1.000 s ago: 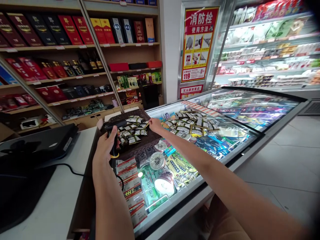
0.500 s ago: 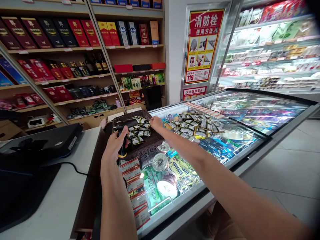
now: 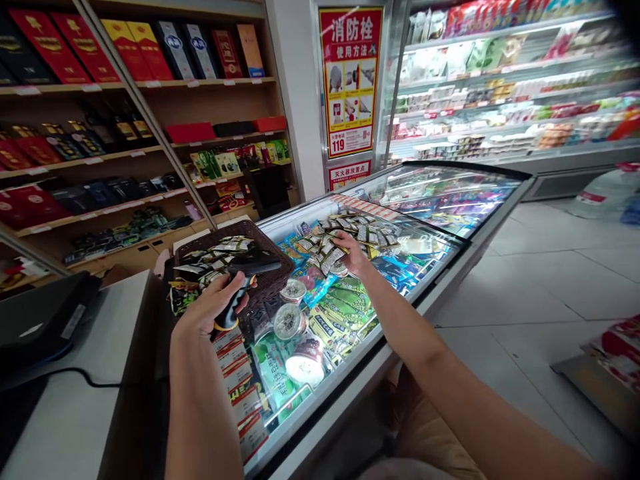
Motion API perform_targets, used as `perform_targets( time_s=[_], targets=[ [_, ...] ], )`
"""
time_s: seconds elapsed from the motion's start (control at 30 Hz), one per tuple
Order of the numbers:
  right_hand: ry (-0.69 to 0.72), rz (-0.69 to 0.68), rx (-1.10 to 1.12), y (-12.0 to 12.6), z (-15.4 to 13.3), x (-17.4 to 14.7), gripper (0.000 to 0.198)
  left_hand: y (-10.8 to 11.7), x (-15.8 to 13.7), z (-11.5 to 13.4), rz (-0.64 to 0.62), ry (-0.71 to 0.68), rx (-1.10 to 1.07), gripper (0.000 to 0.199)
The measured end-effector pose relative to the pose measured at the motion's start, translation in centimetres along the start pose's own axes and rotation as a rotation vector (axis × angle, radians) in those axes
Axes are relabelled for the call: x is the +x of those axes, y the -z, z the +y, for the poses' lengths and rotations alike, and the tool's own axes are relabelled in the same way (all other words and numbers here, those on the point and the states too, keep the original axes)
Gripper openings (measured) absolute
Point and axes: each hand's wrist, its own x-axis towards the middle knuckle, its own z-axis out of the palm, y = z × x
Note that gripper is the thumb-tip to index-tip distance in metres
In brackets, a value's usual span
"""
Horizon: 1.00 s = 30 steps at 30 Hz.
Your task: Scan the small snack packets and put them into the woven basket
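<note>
My left hand (image 3: 213,303) is wrapped around the grip of a black barcode scanner (image 3: 231,312) with yellow-orange trim, its head pointing right over the basket. Below the scanner sits a dark brown wicker basket (image 3: 274,257), holding several small black, white and gold snack packets (image 3: 233,245). My right hand (image 3: 351,253) is at the near edge of a loose pile of similar packets (image 3: 367,230) on the freezer's glass top. Its fingers are closed on a snack packet (image 3: 327,259) at the pile's left side.
The glass-topped chest freezer (image 3: 350,363) runs away to the right, with tubs (image 3: 290,321) and ice-cream packs inside. On the left is a white counter (image 3: 95,407) with a black device (image 3: 50,327) and a cable. Boxed goods fill the shelves (image 3: 200,83) behind. A water bottle (image 3: 600,193) stands on the floor.
My view has turned right. My right hand has moved from the basket's right edge to the packet pile and holds a packet there. My left hand still holds the scanner over the basket.
</note>
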Motion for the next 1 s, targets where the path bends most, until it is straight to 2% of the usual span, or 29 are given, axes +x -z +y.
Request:
perform_targets(
  time_s=[0.1,0.27,0.43,0.73,0.87,0.93,1.0],
  targets=[
    [-0.029,-0.080,0.020,-0.3,0.0,-0.1,0.036,-0.8,0.7,-0.2,-0.079,0.012,0.003,0.060],
    [-0.013,-0.156,0.049,-1.1,-0.3,-0.7,0.040,-1.3,1.2,-0.4,-0.095,0.008,0.010,0.058],
    [-0.010,-0.155,0.056,-1.3,-0.7,-1.0,0.040,-2.2,0.8,0.8,-0.100,0.033,0.053,0.068],
    [-0.028,-0.193,0.098,-1.0,-0.3,-0.6,0.041,-1.8,0.7,0.7,-0.072,0.045,0.033,0.063],
    [0.031,-0.090,0.017,-0.5,0.3,0.1,0.037,-1.5,0.6,0.8,-0.063,0.085,0.045,0.068],
    [0.130,0.020,-0.070,0.0,0.9,0.8,0.031,-1.3,0.6,0.7,-0.054,0.094,0.043,0.069],
    [0.240,0.139,-0.258,0.7,1.5,1.5,0.022,-1.0,0.7,0.4,-0.041,0.094,0.031,0.066]
  ],
)
